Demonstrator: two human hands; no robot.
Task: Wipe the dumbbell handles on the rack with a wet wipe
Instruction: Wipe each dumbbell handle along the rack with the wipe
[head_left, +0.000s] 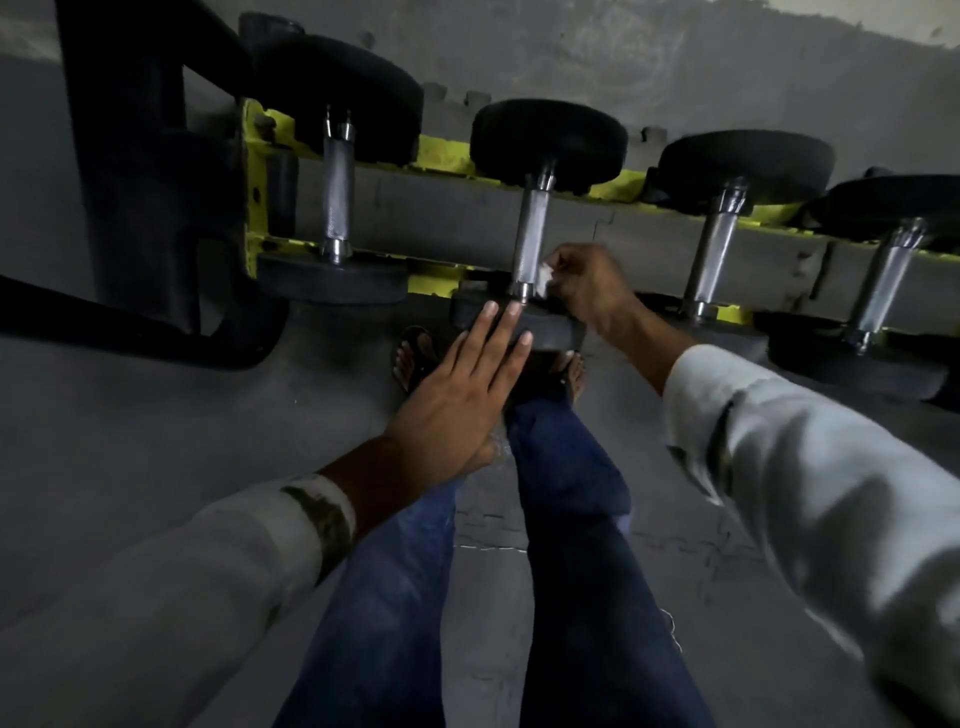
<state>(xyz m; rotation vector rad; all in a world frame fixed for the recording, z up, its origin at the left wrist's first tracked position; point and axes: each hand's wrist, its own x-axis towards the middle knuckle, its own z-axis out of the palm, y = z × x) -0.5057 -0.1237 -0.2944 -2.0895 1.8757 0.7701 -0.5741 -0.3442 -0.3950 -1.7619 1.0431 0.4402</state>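
Several black dumbbells with knurled steel handles lie across a yellow rack (441, 156). My right hand (587, 286) pinches a white wet wipe (544, 278) against the lower right side of the second dumbbell's handle (530, 234). My left hand (467, 384) lies flat with straight fingers, its fingertips touching that dumbbell's near black weight (550, 332). The first handle (337, 192) stands to the left; a third handle (714, 249) and a fourth handle (883, 280) stand to the right.
A thick black frame post (140, 171) with a curved base stands left of the rack. A grey wall runs behind the rack. My legs in blue jeans and sandalled feet (415, 358) stand on the grey floor just below the second dumbbell.
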